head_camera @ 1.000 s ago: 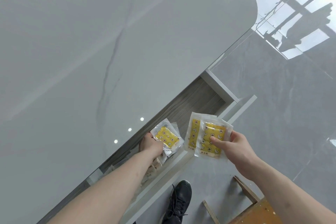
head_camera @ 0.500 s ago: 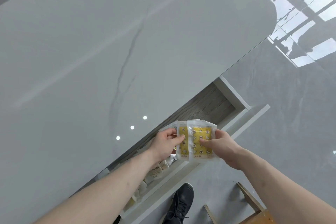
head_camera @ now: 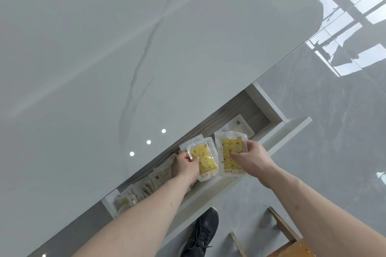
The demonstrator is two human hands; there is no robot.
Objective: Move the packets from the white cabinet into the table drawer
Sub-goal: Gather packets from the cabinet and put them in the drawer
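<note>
Each hand (head_camera: 186, 166) (head_camera: 253, 159) grips crinkly rectangular yellow-printed packets (head_camera: 203, 160).

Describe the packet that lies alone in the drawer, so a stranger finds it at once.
Under the marble table edge, the drawer stands open. The packet lies flat near its far right end, beyond both hands. It shows a pale printed side, not a yellow one.

Two clear packets with yellow printed inserts, left packet (head_camera: 203, 159) and right packet (head_camera: 230, 155), side by side over the open drawer (head_camera: 269, 104), lower centre
</note>
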